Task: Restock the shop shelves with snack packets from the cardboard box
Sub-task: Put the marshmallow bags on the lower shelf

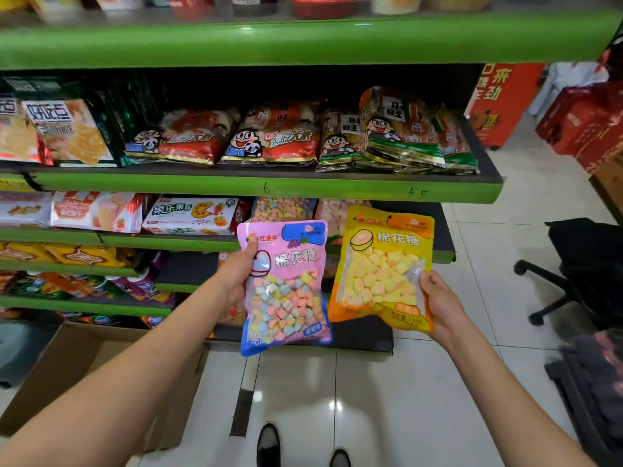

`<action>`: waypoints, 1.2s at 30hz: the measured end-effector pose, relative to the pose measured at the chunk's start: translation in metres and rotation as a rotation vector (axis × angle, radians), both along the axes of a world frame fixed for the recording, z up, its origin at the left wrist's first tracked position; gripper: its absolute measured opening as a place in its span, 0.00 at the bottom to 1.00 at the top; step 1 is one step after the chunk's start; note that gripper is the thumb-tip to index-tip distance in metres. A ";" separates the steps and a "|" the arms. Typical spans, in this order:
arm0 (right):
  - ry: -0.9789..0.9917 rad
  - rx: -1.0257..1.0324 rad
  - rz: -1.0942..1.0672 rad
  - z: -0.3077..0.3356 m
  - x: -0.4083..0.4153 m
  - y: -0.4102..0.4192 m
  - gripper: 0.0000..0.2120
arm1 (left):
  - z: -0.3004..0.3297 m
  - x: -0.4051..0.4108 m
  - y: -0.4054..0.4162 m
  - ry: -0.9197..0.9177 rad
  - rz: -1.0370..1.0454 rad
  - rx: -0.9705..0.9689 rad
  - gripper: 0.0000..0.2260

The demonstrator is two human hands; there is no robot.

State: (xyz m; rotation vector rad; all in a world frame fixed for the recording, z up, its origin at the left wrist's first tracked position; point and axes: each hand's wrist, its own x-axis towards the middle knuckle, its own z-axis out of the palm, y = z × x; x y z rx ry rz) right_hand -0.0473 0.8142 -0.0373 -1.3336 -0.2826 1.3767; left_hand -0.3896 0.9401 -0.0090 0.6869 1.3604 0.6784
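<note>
My left hand (237, 271) grips a pink packet of pastel marshmallows (286, 291) by its left edge, upright in front of the shelves. My right hand (438, 303) holds a yellow packet of marshmallows (381, 264) by its lower right edge, just right of the pink one. Both packets hang in the air before the second green shelf (443, 256), where similar marshmallow packets (283, 208) lie. The open cardboard box (67, 369) stands on the floor at lower left, under my left forearm; its contents are hidden.
Green shelves (269, 188) hold rice cracker bags (273, 136), biscuit packs (188, 215) and wafer packs. A black office chair (573, 264) stands at right, red cartons (586, 123) behind it. My shoes (269, 444) rest on the glossy tiled floor.
</note>
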 end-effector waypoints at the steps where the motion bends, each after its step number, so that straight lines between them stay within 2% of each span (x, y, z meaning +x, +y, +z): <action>1: -0.003 0.005 -0.016 0.001 0.006 0.001 0.09 | 0.000 0.000 0.002 0.011 0.004 0.002 0.25; 11: -0.177 0.041 -0.099 0.026 0.090 0.060 0.09 | -0.011 -0.007 -0.004 -0.030 0.042 -0.019 0.21; 18: -0.262 0.064 -0.006 0.013 0.107 0.142 0.09 | -0.011 -0.008 -0.014 -0.024 0.050 -0.054 0.23; 19: -0.337 0.035 0.024 0.008 0.106 0.149 0.09 | -0.011 -0.007 -0.014 -0.018 0.049 -0.054 0.23; 21: -0.617 -0.069 0.086 -0.002 0.103 0.157 0.09 | -0.010 -0.007 -0.012 -0.005 0.044 -0.050 0.24; 23: -0.908 -0.140 0.127 -0.008 0.102 0.160 0.14 | -0.008 -0.006 -0.010 0.006 0.043 -0.044 0.24; 26: -1.201 -0.083 0.188 -0.010 0.098 0.160 0.21 | -0.006 -0.002 -0.009 0.030 0.045 -0.034 0.24; 29: -1.532 -0.124 0.377 -0.016 0.083 0.153 0.27 | -0.006 0.005 -0.010 0.017 0.050 -0.040 0.25; 33: -1.646 -0.098 0.562 -0.025 0.053 0.148 0.25 | -0.010 0.012 -0.013 -0.009 0.020 -0.074 0.24; 36: -1.707 -0.056 0.617 -0.023 0.030 0.151 0.29 | -0.013 0.014 -0.012 -0.015 0.009 -0.083 0.23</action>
